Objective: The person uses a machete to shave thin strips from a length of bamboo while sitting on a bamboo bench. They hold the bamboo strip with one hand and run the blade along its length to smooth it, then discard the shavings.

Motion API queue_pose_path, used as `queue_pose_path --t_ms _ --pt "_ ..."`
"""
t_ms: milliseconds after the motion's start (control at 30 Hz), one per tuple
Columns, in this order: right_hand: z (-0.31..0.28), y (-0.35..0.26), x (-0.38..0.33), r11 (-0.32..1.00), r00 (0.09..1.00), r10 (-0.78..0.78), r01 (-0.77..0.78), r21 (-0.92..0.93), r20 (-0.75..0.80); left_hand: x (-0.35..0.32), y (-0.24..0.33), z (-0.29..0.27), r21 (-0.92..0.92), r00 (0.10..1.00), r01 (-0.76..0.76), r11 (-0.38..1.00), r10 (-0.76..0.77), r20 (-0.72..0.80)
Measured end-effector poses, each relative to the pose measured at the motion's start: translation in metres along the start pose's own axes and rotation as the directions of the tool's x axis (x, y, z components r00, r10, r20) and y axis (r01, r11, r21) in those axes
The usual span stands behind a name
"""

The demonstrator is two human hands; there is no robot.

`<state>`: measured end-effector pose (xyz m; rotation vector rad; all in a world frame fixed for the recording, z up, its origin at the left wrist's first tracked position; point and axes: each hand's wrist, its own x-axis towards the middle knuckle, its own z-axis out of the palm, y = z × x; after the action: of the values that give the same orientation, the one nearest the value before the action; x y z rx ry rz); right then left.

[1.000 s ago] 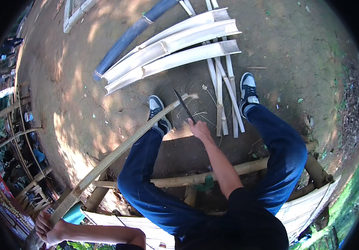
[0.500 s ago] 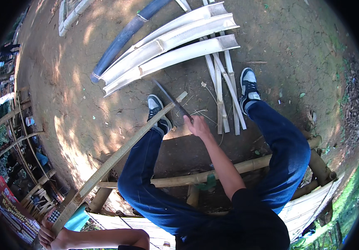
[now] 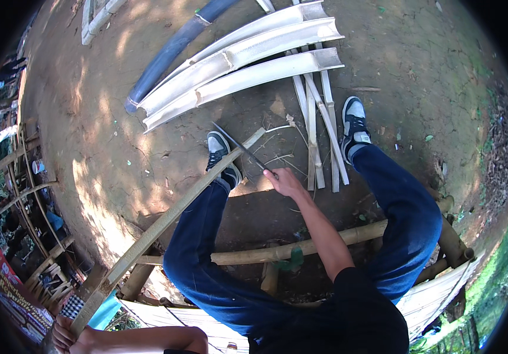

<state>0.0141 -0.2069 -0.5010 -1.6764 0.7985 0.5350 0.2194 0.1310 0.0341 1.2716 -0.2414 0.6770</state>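
Note:
A long, pale bamboo strip (image 3: pixel 168 218) slants from the lower left up past my left shin. My left hand (image 3: pixel 72 337) is wrapped round its near end. In my right hand (image 3: pixel 284 182), closed on the handle, is a long knife with a narrow dark blade (image 3: pixel 236 141). That blade lies across the strip close to its far end, above my left shoe (image 3: pixel 217 147). From around the strip's tip a thin, pale sliver (image 3: pixel 280 126) curves to the right. Whether the edge bites into the bamboo cannot be made out.
Split bamboo halves (image 3: pixel 260 50) and a dark pole (image 3: pixel 171 53) lie ahead on bare earth. Several narrow bamboo strips (image 3: pixel 327 118) lie between my feet. Beneath me is a bamboo bench with a front rail (image 3: pixel 277 253). A printed banner (image 3: pixel 15 298) stands at left.
The knife has shifted slightly toward me along the strip, its tip lower and farther left. The pale sliver now shows beside the strip's far end. My left hand keeps its hold.

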Motion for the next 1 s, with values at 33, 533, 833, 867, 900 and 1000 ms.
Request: queue_pose_path --t_ms 33,533,833,867,900,1000 --pt "0.007 0.005 0.003 1.000 0.999 -0.017 0.016 -0.026 -0.033 0.001 -0.001 0.000 -0.044 0.999 0.016 0.999 -0.014 0.035" --pt "-0.041 -0.006 -0.045 0.981 0.986 0.137 -0.148 -0.126 -0.091 -0.054 -0.007 0.041 0.086 0.951 -0.032 0.996 0.057 -0.304" --pt "-0.024 -0.012 -0.013 0.907 0.939 0.312 -0.340 -0.248 -0.146 -0.048 0.002 0.022 0.041 0.986 -0.009 0.999 0.016 -0.167" --pt "-0.026 -0.006 -0.007 0.905 0.924 0.349 -0.375 -0.202 -0.156 -0.048 0.002 0.027 0.082 0.981 -0.030 0.996 0.045 -0.189" --pt "-0.031 -0.008 -0.005 0.900 0.910 0.384 -0.407 -0.156 -0.156 -0.046 0.002 0.021 0.048 0.985 -0.023 0.999 0.031 -0.170" --pt "-0.039 0.001 -0.005 0.889 0.895 0.432 -0.443 -0.118 -0.107 -0.048 0.004 0.027 0.065 0.994 -0.031 0.997 0.038 -0.102"
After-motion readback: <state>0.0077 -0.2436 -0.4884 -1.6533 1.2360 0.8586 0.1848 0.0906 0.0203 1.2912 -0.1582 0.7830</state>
